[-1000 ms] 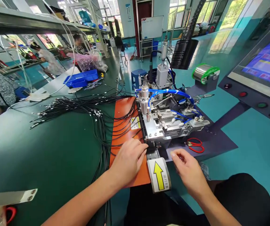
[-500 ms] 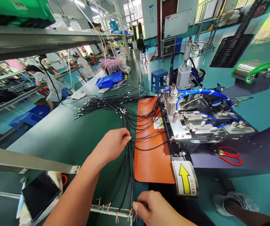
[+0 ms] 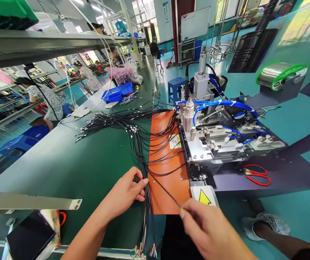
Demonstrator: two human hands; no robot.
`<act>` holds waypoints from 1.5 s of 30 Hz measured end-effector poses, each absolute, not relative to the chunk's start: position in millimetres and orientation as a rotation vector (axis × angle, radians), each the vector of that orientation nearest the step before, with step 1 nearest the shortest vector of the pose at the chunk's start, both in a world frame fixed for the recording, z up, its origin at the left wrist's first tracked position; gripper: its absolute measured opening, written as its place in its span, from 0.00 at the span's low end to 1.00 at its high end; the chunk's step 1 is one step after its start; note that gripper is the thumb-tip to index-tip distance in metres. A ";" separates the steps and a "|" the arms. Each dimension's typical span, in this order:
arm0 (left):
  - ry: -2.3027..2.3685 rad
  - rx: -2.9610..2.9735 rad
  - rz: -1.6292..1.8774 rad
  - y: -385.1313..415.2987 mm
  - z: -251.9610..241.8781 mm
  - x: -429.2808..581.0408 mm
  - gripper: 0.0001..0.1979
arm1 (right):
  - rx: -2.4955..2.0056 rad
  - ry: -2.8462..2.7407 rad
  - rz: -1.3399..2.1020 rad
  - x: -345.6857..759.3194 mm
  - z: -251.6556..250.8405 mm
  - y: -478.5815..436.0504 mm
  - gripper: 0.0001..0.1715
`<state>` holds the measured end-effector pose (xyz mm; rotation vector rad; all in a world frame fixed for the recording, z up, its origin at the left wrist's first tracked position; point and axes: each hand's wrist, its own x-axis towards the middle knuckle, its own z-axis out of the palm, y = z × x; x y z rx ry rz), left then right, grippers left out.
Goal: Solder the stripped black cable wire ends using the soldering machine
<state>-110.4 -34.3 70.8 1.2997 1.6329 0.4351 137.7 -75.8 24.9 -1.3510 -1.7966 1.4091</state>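
Note:
My left hand (image 3: 125, 193) pinches the bundle of black cables (image 3: 144, 159) where it runs down the green table toward me. My right hand (image 3: 206, 227) holds one black cable (image 3: 165, 187) drawn out of the bundle, stretched slantwise over the orange plate (image 3: 168, 180). The bundle's near ends show coloured wire tips (image 3: 146, 251) at the table edge. Behind the plate stands a metal machine (image 3: 214, 141) with blue hoses, and a yellow arrow label (image 3: 203, 196) sits at its front.
Red scissors (image 3: 256, 175) lie right of the machine. A solder spool (image 3: 279, 76) stands at the far right. Blue trays (image 3: 117, 93) and other workers are far down the table. A dark tablet (image 3: 30, 238) lies at lower left beneath a metal rail (image 3: 27, 204).
Both hands left the machine front. The left hand took the cable bundle and slid nearer; the right hand went to the wire tips, then rose with a single cable. The view swung left.

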 end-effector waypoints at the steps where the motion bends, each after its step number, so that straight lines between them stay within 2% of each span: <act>1: 1.621 1.334 0.435 -32.4 72.3 -106.4 0.15 | -1.396 -1.777 1.351 148.7 27.3 -70.2 0.15; 6: 1.726 2.137 0.395 -16.2 67.8 -66.4 0.11 | -1.496 -1.652 1.241 181.1 23.2 -48.6 0.15; 10: 1.094 2.541 0.552 -6.4 50.6 -18.1 0.09 | -1.458 -1.621 1.157 187.0 15.1 -42.8 0.14; 14: 0.947 2.466 0.553 0.4 33.1 9.2 0.09 | -1.430 -1.566 1.133 195.1 13.2 -41.8 0.14; 18: 0.960 2.384 0.733 4.6 20.7 16.9 0.09 | -1.488 -1.432 1.139 206.8 6.2 -45.2 0.15; 21: 1.003 2.384 0.864 2.7 13.1 19.9 0.09 | -1.578 -1.314 1.121 213.9 -1.6 -52.4 0.21; 24: 1.061 2.368 0.913 -1.7 6.6 22.0 0.08 | -1.628 -1.295 1.097 216.3 -5.6 -59.6 0.21; 36: 1.206 2.264 0.836 -4.1 2.4 24.2 0.06 | -1.599 -1.313 1.039 203.4 -0.7 -60.5 0.16; 45: 1.225 2.296 0.803 -4.2 0.9 23.5 0.05 | -1.567 -1.336 1.058 201.0 2.9 -61.9 0.18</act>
